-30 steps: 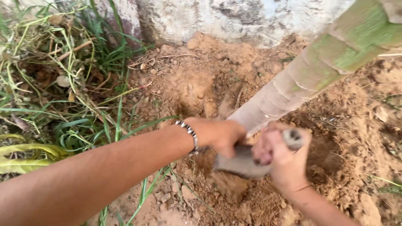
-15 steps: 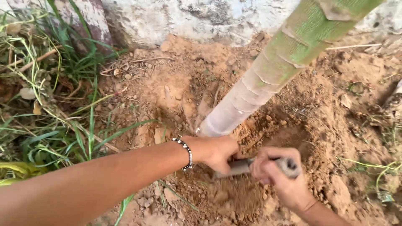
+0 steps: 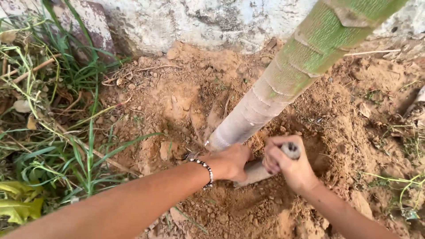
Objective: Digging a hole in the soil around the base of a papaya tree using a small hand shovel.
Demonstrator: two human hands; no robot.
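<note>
Right hand (image 3: pixel 290 168) and left hand (image 3: pixel 232 163) grip a trowel (image 3: pixel 259 170) (trunk (image 3: pixel 283 84) just beside).

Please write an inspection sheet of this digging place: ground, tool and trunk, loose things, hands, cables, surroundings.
Surface: loose reddish-brown soil, dug into a hollow at the trunk foot.
Job's things: grey digging tool, blade pressed into the soil, handle end showing above the right fist; tilted trunk, pale below, green above.
Clutter: soil clods, dry twigs and dead leaves on the ground.
Hands: left hand on the tool near the blade, beaded bracelet on its wrist; right hand with fingers closed round the handle.
Cables: nothing seen.
Surroundings: green grass on the left, weathered white wall behind.
</note>
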